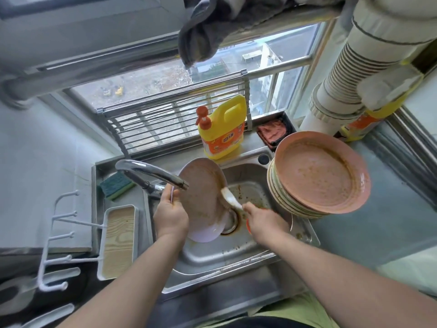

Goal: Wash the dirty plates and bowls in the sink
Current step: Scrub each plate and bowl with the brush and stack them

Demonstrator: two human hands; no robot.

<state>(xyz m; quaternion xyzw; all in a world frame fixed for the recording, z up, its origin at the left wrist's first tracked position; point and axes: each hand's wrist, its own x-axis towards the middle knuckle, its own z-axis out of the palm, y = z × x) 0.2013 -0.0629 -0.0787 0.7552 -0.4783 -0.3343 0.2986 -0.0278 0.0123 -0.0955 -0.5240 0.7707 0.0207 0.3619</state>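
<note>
A dirty pale-pink plate (201, 197) stands tilted on edge in the steel sink (236, 252), and my left hand (170, 215) grips its left rim just below the faucet spout (151, 172). My right hand (263, 222) pinches a white spoon (230, 197) whose bowl touches the plate's right rim above the drain. A stack of several dirty plates (316, 178), the top one pink with brown sauce, sits on the sink's right edge. No water runs from the spout.
A yellow detergent bottle (222, 131) stands behind the sink. A green sponge (115, 185) lies at the sink's left corner, with a white tray (119, 242) beside it. A red cloth (272, 133) lies by the window. A white ribbed duct (350, 74) hangs at the right.
</note>
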